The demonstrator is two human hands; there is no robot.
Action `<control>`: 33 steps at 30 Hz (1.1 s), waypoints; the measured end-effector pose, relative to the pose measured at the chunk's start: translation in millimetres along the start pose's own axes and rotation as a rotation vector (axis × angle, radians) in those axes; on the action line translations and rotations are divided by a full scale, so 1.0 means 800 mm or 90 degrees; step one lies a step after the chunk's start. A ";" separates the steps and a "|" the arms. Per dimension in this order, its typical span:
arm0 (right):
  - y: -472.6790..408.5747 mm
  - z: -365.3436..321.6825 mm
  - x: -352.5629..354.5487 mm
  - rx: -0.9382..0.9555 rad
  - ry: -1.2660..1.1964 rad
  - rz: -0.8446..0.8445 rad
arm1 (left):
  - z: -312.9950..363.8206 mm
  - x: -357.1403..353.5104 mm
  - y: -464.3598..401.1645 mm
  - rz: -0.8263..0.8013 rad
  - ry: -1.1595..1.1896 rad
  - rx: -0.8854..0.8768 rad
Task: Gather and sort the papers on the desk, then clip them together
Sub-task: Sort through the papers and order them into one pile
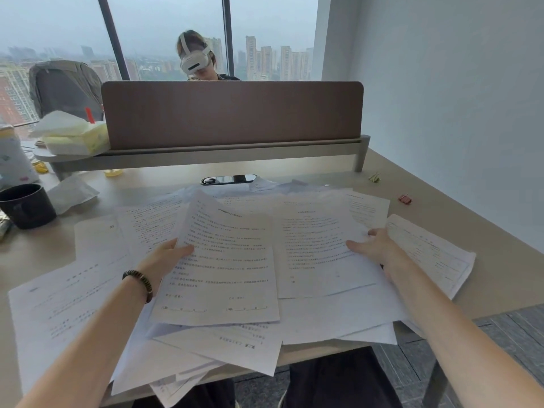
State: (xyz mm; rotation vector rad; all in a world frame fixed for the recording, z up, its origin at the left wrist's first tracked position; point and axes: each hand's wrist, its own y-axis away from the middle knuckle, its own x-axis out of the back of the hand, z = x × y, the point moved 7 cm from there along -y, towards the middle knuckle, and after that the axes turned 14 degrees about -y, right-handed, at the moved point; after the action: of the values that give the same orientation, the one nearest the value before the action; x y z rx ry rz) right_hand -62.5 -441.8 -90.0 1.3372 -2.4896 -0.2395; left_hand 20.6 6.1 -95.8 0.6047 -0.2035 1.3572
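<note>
Several printed white sheets lie scattered and overlapping across the beige desk (471, 201), some hanging over its near edge. My left hand (164, 257) grips the left edge of one printed sheet (223, 269), lifted slightly above the pile. My right hand (374, 245) holds the right edge of a second printed sheet (318, 248), thumb on top. More loose papers (73, 301) spread to the left and right (432, 254). A red binder clip (405, 199) and a gold binder clip (374, 178) lie at the far right of the desk.
A brown partition (232, 113) stands at the back; a person wearing a headset sits behind it. A black cup (26, 206), tissue pack (76, 136) and a bottle (11, 154) sit at the left. A grey wall (456, 98) bounds the right.
</note>
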 end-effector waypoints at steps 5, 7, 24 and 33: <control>-0.004 -0.006 0.003 0.054 -0.158 0.016 | 0.000 0.001 0.001 0.009 0.003 0.005; -0.009 -0.003 -0.002 -0.009 -0.214 -0.021 | 0.001 0.001 0.003 0.007 0.015 0.006; 0.047 -0.106 -0.058 0.063 -0.140 -0.230 | -0.004 0.000 0.005 -0.055 0.048 0.006; 0.109 -0.216 -0.102 0.215 -0.238 -0.354 | -0.010 0.007 0.001 -0.035 0.022 0.016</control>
State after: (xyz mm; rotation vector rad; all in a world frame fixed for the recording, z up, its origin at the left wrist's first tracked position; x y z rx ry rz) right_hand -29.0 -326.3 82.3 2.3073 -2.4535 -0.2071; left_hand 19.4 15.0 -99.2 0.6029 -0.1414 1.3184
